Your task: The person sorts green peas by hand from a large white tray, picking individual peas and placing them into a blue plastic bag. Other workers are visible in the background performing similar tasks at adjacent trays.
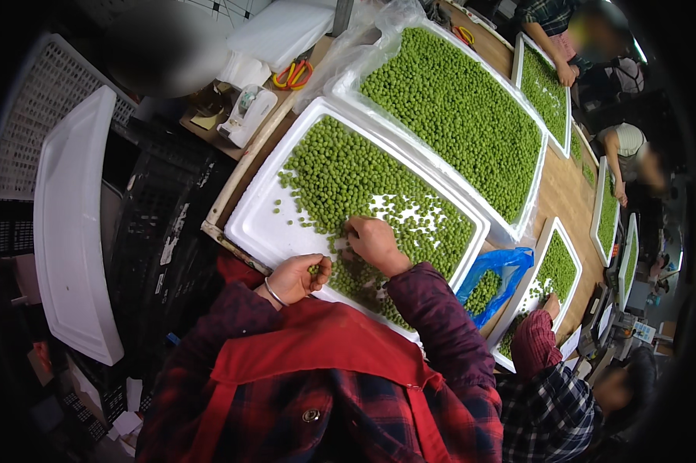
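In front of me a white foam tray (249, 218) holds loose green peas (334, 158), heaped at its far left and thinly spread to the right. My left hand (292, 278) is over the tray's near edge, its fingers curled round a few green peas. A bangle circles that wrist. To its right, my right hand (375, 242) reaches down among the peas with its fingers drawn together. Its fingertips are partly hidden, so whatever they pinch does not show.
Beyond my tray stands a larger plastic-lined tray of peas (456, 116). Red-and-yellow scissors (293, 75) lie at the far left. A blue plastic bag (510, 266) with peas sits at right, beside a co-worker's tray (557, 231). Stacked black crates (159, 208) stand left.
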`<action>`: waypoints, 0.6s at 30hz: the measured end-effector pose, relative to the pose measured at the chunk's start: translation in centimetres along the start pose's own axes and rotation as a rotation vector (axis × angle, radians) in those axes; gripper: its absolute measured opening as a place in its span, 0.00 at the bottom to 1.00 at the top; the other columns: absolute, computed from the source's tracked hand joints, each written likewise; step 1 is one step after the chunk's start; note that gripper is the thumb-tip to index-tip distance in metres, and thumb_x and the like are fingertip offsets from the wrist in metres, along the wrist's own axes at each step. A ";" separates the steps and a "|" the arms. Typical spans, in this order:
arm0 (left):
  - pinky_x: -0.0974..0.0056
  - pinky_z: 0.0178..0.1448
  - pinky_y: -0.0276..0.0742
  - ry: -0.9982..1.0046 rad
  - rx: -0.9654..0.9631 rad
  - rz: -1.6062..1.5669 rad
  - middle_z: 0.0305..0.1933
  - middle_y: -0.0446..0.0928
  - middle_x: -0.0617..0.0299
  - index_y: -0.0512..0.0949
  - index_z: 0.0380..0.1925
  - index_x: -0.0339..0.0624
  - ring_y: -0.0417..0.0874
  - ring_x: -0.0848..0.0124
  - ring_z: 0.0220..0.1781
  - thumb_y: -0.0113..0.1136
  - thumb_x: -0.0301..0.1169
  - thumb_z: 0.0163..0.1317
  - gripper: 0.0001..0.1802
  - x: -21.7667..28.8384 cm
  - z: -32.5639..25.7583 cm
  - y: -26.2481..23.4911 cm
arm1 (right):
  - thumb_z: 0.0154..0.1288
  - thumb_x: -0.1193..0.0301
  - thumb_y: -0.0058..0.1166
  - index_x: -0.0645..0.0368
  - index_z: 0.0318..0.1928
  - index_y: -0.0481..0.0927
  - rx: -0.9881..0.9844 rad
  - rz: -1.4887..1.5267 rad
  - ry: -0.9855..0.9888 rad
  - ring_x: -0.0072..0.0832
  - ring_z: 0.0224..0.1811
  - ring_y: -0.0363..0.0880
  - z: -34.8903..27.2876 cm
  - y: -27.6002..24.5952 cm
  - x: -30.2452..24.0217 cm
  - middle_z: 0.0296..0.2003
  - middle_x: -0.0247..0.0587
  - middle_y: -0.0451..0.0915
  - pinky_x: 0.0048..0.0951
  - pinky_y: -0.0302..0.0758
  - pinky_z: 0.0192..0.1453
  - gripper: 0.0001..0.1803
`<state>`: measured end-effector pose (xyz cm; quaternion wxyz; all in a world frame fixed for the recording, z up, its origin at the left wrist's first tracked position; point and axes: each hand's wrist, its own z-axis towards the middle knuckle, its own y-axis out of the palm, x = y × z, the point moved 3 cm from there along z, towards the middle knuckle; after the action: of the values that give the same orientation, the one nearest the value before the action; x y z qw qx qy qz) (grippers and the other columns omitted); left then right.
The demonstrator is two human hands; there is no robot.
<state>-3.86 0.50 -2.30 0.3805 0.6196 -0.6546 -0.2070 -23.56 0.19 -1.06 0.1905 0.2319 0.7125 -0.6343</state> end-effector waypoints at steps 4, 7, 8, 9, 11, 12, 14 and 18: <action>0.72 0.32 0.69 0.020 -0.013 0.001 0.32 0.74 0.65 0.75 0.36 0.40 0.73 0.74 0.30 0.48 0.35 0.66 0.11 0.0 0.0 -0.1 | 0.52 0.73 0.51 0.58 0.33 0.78 0.084 0.165 0.073 0.43 0.30 0.78 -0.5 0.1 0.2 0.28 0.48 0.80 0.38 0.74 0.35 0.07; 0.71 0.36 0.73 0.091 -0.004 -0.002 0.35 0.76 0.63 0.76 0.39 0.38 0.77 0.72 0.35 0.49 0.32 0.66 0.10 0.2 -0.1 0.1 | 0.53 0.75 0.53 0.61 0.32 0.78 0.076 0.514 0.240 0.32 0.27 0.79 -1.9 -0.4 -0.4 0.27 0.44 0.80 0.31 0.74 0.33 0.05; 0.70 0.37 0.75 0.122 0.004 0.002 0.36 0.77 0.62 0.76 0.40 0.38 0.79 0.71 0.37 0.49 0.30 0.66 0.10 0.2 0.0 0.4 | 0.54 0.75 0.53 0.62 0.32 0.78 0.060 0.653 0.285 0.29 0.27 0.79 -2.7 -0.3 -1.3 0.26 0.43 0.80 0.29 0.74 0.33 0.05; 0.70 0.39 0.76 0.134 0.002 -0.023 0.37 0.77 0.61 0.76 0.41 0.37 0.79 0.71 0.38 0.49 0.29 0.65 0.10 0.1 0.0 0.9 | 0.55 0.75 0.54 0.63 0.32 0.78 0.046 0.792 0.332 0.25 0.26 0.78 -3.7 -0.2 -2.1 0.25 0.41 0.80 0.27 0.74 0.33 0.05; 0.68 0.42 0.78 0.157 -0.004 -0.072 0.40 0.78 0.60 0.76 0.43 0.37 0.80 0.70 0.42 0.49 0.28 0.65 0.10 -0.1 0.1 1.6 | 0.57 0.74 0.54 0.64 0.32 0.78 -0.002 0.890 0.240 0.21 0.26 0.78 -5.4 0.7 -3.8 0.24 0.39 0.80 0.24 0.75 0.34 0.06; 0.67 0.44 0.78 0.159 -0.026 -0.082 0.42 0.78 0.60 0.75 0.44 0.36 0.80 0.70 0.42 0.49 0.28 0.66 0.10 -0.3 0.1 1.4 | 0.57 0.73 0.55 0.64 0.34 0.79 0.019 0.776 0.227 0.20 0.27 0.78 -5.9 0.5 -4.7 0.24 0.39 0.80 0.24 0.75 0.34 0.07; 0.68 0.43 0.78 0.202 0.054 0.008 0.41 0.78 0.60 0.76 0.43 0.36 0.81 0.71 0.42 0.50 0.28 0.65 0.10 -0.5 0.1 1.0 | 0.58 0.72 0.55 0.64 0.38 0.80 0.095 0.650 0.149 0.22 0.24 0.78 -6.4 0.1 -5.7 0.23 0.40 0.80 0.25 0.75 0.32 0.09; 0.71 0.40 0.77 0.299 0.113 0.038 0.34 0.78 0.62 0.76 0.42 0.36 0.80 0.73 0.36 0.52 0.27 0.64 0.09 0.7 0.0 -0.9 | 0.58 0.72 0.55 0.63 0.38 0.81 0.011 0.797 0.335 0.26 0.23 0.78 -7.2 -0.6 -4.7 0.25 0.44 0.81 0.26 0.73 0.29 0.09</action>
<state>-3.23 -0.27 -2.77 0.4417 0.6516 -0.6129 -0.0682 -19.87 6.91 3.01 0.3010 0.5896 0.5850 -0.4684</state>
